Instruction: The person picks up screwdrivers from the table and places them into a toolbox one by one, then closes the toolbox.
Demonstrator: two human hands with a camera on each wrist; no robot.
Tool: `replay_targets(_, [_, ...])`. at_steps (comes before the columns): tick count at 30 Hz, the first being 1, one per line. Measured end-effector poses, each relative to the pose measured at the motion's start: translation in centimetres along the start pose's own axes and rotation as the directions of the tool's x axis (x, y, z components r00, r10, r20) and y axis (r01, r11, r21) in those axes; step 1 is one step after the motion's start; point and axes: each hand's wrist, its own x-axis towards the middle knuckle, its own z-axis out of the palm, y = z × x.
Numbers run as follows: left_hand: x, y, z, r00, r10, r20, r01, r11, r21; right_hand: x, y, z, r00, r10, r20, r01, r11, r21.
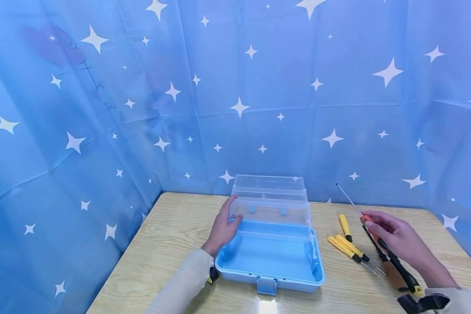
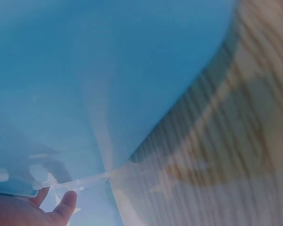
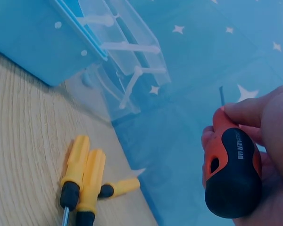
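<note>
Gripped in the right hand (image 1: 401, 239), the orange-and-black screwdriver (image 3: 238, 155) points forward-left, held right of the blue toolbox (image 1: 298, 285), to which the left hand (image 1: 223, 229), thumb and fingers spread, is nearer.

And there it is, in the right wrist view: pale lettering (image 3: 239, 144) on the black side of the red-and-black screwdriver (image 3: 233, 162), one short line running lengthwise along the grip! It's small, it's blurred, and the full word can't be made out; "ER" looks the likeliest pair of letters, but even that is uncertain. Over to the head view, high on the left of the starry blue curtain (image 1: 274, 74): thin dark marks (image 1: 89, 73), far too faint to tell whether they're writing at all.
</note>
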Motion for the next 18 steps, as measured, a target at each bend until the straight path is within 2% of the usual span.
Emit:
replay_targets(7, [0.1, -0.1, 0.0, 1.0, 0.015, 0.002, -0.015, 1.0, -0.001, 0.4, -1.5, 0.5, 0.999, -0.043, 0.005, 0.043, 0.999, 0.013])
replay_targets(18, [0.1, 0.0, -0.1, 1.0, 0.003, 0.005, -0.003, 1.0, -0.006, 0.8, -3.9, 1.9, 0.995, -0.096, 0.023, 0.095, 0.995, 0.027])
